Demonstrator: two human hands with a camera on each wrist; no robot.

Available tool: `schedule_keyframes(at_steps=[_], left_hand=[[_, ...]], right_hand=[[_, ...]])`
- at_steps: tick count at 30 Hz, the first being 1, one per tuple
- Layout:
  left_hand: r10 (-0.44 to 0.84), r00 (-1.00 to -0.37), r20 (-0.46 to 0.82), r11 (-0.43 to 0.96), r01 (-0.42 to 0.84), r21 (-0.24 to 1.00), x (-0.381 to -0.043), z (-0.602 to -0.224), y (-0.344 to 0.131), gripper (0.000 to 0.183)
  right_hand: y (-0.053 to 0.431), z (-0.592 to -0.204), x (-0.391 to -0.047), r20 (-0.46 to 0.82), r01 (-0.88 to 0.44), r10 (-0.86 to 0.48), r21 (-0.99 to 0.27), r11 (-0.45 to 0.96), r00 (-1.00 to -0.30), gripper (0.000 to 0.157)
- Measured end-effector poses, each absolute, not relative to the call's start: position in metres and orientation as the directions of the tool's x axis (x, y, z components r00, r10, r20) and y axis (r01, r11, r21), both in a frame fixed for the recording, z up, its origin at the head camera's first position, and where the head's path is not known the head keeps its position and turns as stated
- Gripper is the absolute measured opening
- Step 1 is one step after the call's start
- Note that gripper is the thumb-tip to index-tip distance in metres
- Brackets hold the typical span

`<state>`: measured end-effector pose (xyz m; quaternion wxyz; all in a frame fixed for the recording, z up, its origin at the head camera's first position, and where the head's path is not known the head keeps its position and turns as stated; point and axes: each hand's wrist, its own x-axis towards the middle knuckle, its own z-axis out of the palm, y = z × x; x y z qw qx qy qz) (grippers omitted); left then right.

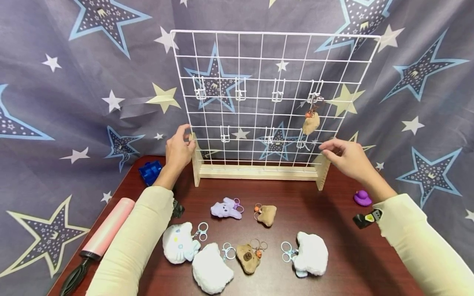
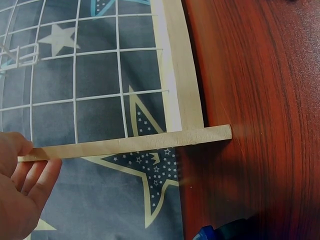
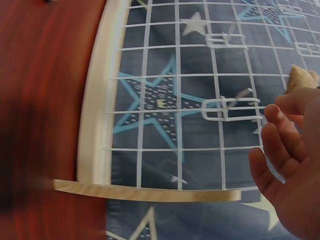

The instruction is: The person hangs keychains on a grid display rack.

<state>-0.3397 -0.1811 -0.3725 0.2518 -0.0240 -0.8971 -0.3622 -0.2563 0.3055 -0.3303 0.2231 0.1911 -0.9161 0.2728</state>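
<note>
A white wire grid rack (image 1: pixel 261 58) with a wooden base (image 1: pixel 259 173) stands upright at the back of the table. My left hand (image 1: pixel 179 150) pinches the top of its left wooden upright (image 2: pixel 125 145), thumb on one side and fingers on the other. Beside the right upright (image 3: pixel 150 192), my right hand (image 1: pixel 346 158) hovers with loosely bent fingers, apart from the wood and holding nothing. A brown plush keychain (image 1: pixel 311 123) hangs from the upper right hook (image 1: pixel 315 92). Several other white hooks (image 1: pixel 240 90) sit on the grid in two rows.
Several plush keychains lie in front: a purple one (image 1: pixel 225 209), brown ones (image 1: pixel 267 215) (image 1: pixel 247 258), and white ones (image 1: pixel 212 269) (image 1: pixel 312 254) (image 1: pixel 178 243). A pink pump (image 1: pixel 111 226) and blue object (image 1: pixel 149 172) lie left; a purple duck (image 1: pixel 362 198) sits right. Star-patterned cloth hangs behind.
</note>
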Motion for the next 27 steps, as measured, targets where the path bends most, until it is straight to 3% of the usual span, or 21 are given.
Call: schedule_keyframes(at_steps=[16, 27], left_hand=[[-0.138, -0.872, 0.469, 0.729, 0.231, 0.644, -0.34, -0.373, -0.181, 0.054], [-0.143, -0.872, 0.467, 0.735, 0.223, 0.641, -0.34, -0.371, -0.18, 0.054]], right_hand=[[0.292, -0.375, -0.237, 0.391, -0.515, -0.356, -0.462, 0.722, -0.849, 0.016], [0.274, -0.405, -0.221, 0.333, -0.562, -0.453, -0.464, 0.685, -0.827, 0.018]])
